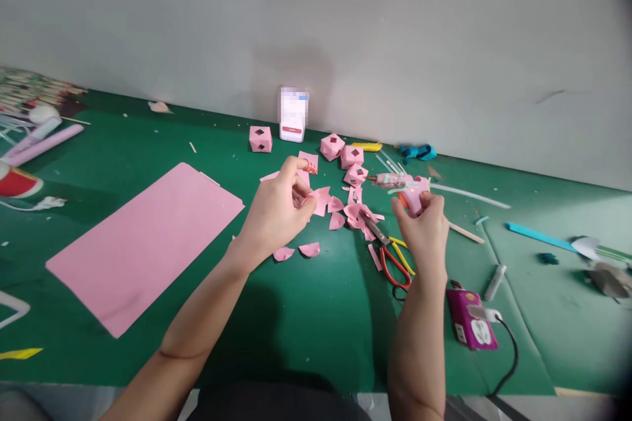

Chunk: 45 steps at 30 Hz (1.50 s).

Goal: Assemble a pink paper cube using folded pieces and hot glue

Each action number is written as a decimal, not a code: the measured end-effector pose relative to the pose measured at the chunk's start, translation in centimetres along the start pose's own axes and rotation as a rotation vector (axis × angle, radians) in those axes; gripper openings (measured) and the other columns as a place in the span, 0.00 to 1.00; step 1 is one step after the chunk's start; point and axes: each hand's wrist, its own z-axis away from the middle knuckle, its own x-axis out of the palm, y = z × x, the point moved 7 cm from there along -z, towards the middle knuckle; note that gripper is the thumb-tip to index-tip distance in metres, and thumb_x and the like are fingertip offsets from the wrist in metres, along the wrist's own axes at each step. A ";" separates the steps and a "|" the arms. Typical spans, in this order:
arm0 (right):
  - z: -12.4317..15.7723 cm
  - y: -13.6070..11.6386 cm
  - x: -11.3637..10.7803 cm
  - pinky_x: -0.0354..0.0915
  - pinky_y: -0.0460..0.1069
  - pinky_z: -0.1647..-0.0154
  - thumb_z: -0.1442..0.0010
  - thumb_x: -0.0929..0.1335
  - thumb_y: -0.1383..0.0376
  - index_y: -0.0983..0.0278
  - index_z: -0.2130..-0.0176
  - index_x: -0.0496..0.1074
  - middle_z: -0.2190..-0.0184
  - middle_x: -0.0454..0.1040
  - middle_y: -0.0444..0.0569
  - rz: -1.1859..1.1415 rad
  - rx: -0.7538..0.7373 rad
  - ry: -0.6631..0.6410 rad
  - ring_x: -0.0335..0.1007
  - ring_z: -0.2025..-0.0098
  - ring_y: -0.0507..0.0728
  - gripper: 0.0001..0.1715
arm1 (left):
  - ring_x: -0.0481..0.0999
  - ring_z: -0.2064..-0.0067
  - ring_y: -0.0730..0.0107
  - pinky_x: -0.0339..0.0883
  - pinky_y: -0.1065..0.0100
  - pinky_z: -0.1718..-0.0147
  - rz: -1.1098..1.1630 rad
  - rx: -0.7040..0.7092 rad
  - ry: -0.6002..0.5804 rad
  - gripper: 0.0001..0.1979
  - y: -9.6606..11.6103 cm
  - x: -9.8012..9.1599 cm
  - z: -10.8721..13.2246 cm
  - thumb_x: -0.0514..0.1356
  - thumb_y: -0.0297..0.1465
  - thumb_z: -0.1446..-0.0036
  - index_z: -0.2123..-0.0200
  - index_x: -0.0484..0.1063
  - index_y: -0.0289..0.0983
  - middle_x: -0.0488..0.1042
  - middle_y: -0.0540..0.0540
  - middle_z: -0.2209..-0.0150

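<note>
My left hand (281,210) is closed in a pinch, its thumb and fingertips at a small pink paper piece (322,200); a red patterned wrap covers one fingertip. In my right hand (425,227) is a pink glue gun (397,181), gripped by its handle with the nozzle pointing left. Close to that nozzle sits a small folded pink paper box (355,175) with diamond-shaped holes. Several similar boxes stand near the wall, among them one paper box (261,139) further left. Curved pink paper scraps (336,220) lie between my hands.
A large pink sheet (148,247) covers the table's left part. Scissors (395,266) with red and yellow handles lie below the scraps. A lit phone (293,115) leans on the wall. A purple box (471,319) with a plugged-in black cable is at right. Thin sticks (34,89) pile up far left.
</note>
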 end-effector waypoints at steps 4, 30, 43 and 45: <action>-2.4 4.7 2.6 0.64 0.63 0.42 0.43 0.67 0.55 0.71 0.48 0.68 0.48 0.75 0.72 0.163 0.189 -0.118 0.70 0.44 0.73 0.29 | 0.79 0.67 0.71 0.71 0.68 0.66 -0.015 0.001 -0.001 0.17 0.1 0.1 -0.1 0.61 0.23 0.42 0.51 0.66 0.40 0.79 0.55 0.69; 7.0 -8.4 7.1 0.71 0.48 0.66 0.54 0.83 0.50 0.59 0.70 0.82 0.73 0.80 0.45 -1.224 0.110 -0.803 0.74 0.71 0.52 0.19 | 0.80 0.67 0.71 0.75 0.68 0.64 0.126 0.002 -0.105 0.16 0.6 1.4 0.3 0.62 0.26 0.40 0.50 0.67 0.43 0.78 0.55 0.69; 7.2 -9.3 6.1 0.71 0.49 0.69 0.55 0.83 0.53 0.60 0.70 0.83 0.75 0.79 0.44 -1.071 -0.019 -0.716 0.71 0.74 0.52 0.17 | 0.84 0.61 0.64 0.76 0.64 0.63 0.034 0.005 -0.116 0.15 1.0 2.1 0.7 0.61 0.28 0.38 0.48 0.66 0.42 0.83 0.50 0.65; 7.2 -9.4 5.8 0.70 0.49 0.69 0.52 0.82 0.53 0.60 0.70 0.82 0.74 0.78 0.44 -1.045 -0.054 -0.667 0.71 0.73 0.52 0.16 | 0.84 0.62 0.64 0.75 0.63 0.63 -0.004 0.018 -0.103 0.16 1.0 2.2 0.7 0.61 0.28 0.38 0.48 0.66 0.42 0.83 0.50 0.65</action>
